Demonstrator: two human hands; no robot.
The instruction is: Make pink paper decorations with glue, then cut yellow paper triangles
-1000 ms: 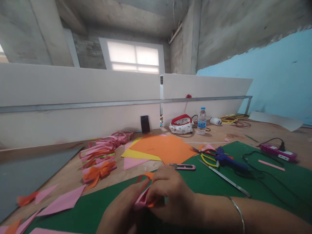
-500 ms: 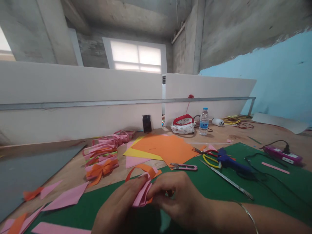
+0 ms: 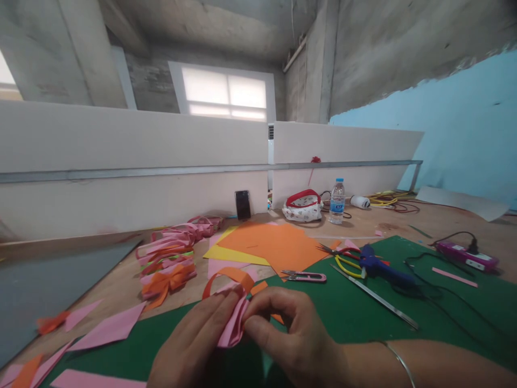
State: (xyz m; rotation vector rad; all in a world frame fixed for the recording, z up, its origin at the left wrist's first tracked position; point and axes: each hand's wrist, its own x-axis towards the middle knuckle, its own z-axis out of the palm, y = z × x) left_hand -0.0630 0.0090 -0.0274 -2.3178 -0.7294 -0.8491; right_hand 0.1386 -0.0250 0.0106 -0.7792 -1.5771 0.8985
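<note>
A folded pink felt-like piece [image 3: 234, 326] stands up in pleats between my two hands. My left hand [image 3: 196, 337] is closed around its left side, with the fingers laid along the folds. At its right edge my right hand [image 3: 288, 328] is closed in a pinch, thumb and index tip together against the pleats. Whether the pinch also holds something thin cannot be seen. An orange loop [image 3: 228, 273] arches up just beyond my left fingers. Small orange bits show behind my right hand. Pink-handled thread snips [image 3: 305, 276] lie on the green mat [image 3: 347, 307] beyond my hands.
Orange sheets [image 3: 278, 242] lie ahead. Pink and orange bows [image 3: 169, 269] are heaped at left, near pink scraps [image 3: 109, 326]. To the right are pliers [image 3: 347, 264], a blue glue gun [image 3: 383, 269], tweezers [image 3: 375, 296] and a purple power strip [image 3: 466, 256]. A water bottle [image 3: 336, 202] stands behind.
My right fingers have closed into a tighter pinch at the pleats' edge. Both hands and the pink piece have shifted slightly left and down. The orange loop has spread wider.
</note>
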